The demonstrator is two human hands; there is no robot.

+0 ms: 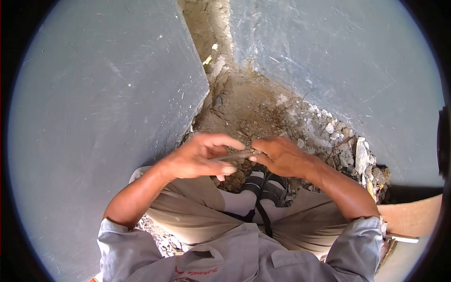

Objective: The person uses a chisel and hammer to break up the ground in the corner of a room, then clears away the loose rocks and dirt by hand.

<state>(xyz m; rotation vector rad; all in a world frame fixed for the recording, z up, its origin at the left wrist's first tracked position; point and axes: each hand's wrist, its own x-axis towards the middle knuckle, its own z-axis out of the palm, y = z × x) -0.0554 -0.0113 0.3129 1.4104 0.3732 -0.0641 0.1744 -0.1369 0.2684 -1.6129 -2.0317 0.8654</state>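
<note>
My left hand (199,157) and my right hand (282,156) meet in front of me, both gripping one thin grey-brown rod or stick (235,155) that lies roughly level between them. The left fingers curl around its left part, the right fingertips pinch its right end. Below the hands are my knees in beige trousers (188,207) and my feet in dark strapped sandals (265,185). What the rod is made of I cannot tell.
Grey plastered walls stand close on the left (94,117) and on the right (352,61), forming a narrow gap. Bare soil and broken stone rubble (338,141) cover the ground. A flat wooden board (413,216) lies at the lower right.
</note>
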